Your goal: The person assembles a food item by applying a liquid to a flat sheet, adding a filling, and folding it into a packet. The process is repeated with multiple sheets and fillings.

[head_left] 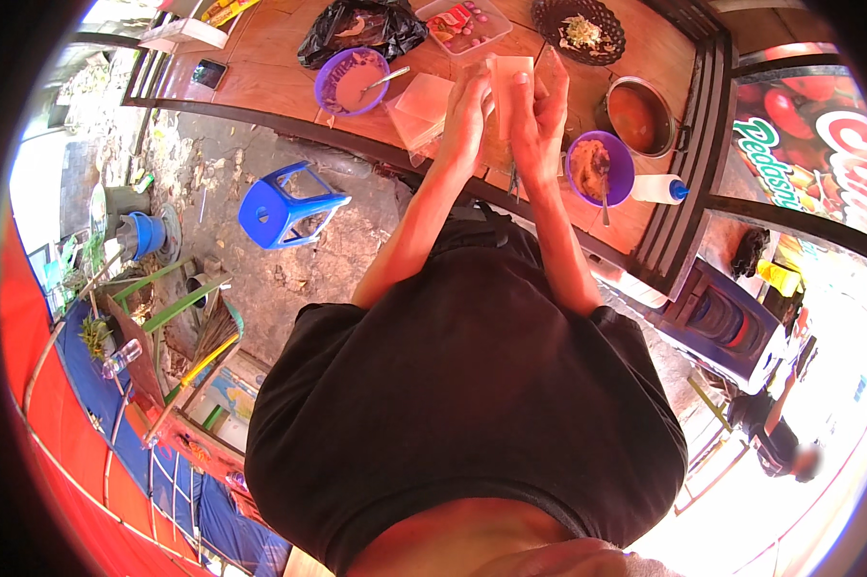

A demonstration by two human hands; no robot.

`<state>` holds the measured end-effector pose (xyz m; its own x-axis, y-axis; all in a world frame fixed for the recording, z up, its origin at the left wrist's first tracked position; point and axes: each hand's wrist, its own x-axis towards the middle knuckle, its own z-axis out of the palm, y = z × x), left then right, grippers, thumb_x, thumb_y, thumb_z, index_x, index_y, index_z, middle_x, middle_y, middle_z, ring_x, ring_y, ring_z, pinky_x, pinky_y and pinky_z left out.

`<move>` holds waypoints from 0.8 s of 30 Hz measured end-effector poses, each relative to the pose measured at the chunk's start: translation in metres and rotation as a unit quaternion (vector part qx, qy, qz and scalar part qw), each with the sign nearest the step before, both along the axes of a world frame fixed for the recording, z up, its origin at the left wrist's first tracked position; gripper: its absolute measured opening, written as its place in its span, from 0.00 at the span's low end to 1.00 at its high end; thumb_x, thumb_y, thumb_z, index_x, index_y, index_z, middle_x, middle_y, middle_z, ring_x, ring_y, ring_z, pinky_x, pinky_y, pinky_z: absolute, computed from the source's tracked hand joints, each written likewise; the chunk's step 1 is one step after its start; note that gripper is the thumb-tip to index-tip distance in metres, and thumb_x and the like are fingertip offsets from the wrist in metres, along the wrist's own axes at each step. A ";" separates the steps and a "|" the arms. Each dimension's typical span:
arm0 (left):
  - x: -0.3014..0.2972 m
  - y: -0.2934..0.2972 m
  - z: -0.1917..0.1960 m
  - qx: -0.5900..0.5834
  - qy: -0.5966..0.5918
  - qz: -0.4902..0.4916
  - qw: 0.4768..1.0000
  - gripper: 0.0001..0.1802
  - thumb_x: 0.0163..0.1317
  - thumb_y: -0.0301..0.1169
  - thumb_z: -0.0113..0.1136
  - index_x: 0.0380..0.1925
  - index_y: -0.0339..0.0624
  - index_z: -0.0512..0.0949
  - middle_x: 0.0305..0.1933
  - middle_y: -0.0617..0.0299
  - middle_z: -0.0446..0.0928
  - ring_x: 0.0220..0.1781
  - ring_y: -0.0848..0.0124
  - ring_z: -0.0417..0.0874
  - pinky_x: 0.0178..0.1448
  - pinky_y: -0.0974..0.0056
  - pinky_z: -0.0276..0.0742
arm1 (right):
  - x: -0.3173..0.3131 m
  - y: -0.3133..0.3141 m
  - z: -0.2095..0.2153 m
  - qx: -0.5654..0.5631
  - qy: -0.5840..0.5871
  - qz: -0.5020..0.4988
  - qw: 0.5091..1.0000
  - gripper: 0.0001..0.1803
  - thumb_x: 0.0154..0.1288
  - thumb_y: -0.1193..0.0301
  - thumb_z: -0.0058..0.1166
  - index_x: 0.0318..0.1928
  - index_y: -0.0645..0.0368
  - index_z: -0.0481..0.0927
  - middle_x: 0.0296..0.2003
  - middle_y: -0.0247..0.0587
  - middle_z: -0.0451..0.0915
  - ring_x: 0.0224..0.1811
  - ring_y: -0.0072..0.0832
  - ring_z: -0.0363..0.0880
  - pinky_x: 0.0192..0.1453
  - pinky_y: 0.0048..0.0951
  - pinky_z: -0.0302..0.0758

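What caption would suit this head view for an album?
Both hands, left hand and right hand, press a pale wrapper sheet on a wooden counter between two purple bowls.

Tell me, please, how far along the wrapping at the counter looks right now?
Done: fillings set out, the purple bowl of orange mash and metal pot. In hand: left hand and right hand press one pale wrapper sheet. Left: the stack of sheets beside them.

Bright daylight, heavy fisheye bend

Sun washes out the near right corner to white; the counter (289, 58) lies in warm, even shade. Edges curve toward a dark round rim, and a person (775, 438) there is blurred.
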<state>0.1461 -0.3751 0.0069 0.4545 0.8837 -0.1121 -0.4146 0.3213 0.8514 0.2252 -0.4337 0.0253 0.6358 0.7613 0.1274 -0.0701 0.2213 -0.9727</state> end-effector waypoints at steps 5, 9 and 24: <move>-0.009 -0.001 0.004 0.178 0.190 -0.033 0.965 0.13 0.79 0.38 0.58 0.46 0.38 0.79 0.40 0.69 0.80 0.43 0.82 0.76 0.46 0.69 0.72 | 0.005 -0.002 -0.003 -0.027 -0.151 -0.075 0.985 0.30 0.85 0.69 0.43 0.80 0.60 0.55 0.38 0.45 0.82 0.34 0.24 0.76 0.38 0.28 0.74; -0.012 -0.003 0.009 0.194 0.220 -0.003 0.956 0.13 0.78 0.36 0.60 0.41 0.36 0.80 0.35 0.68 0.79 0.38 0.83 0.74 0.41 0.72 0.70 | 0.005 0.000 -0.005 -0.027 -0.198 -0.079 0.977 0.30 0.83 0.72 0.42 0.79 0.64 0.55 0.32 0.47 0.79 0.31 0.30 0.76 0.36 0.35 0.73; -0.063 0.043 0.010 0.157 0.173 0.005 0.972 0.17 0.73 0.35 0.64 0.48 0.27 0.84 0.37 0.60 0.87 0.42 0.78 0.85 0.44 0.70 0.79 | -0.022 0.038 0.006 -0.054 -0.187 0.047 0.980 0.38 0.78 0.75 0.51 0.82 0.60 0.53 0.27 0.41 0.80 0.25 0.19 0.74 0.27 0.27 0.70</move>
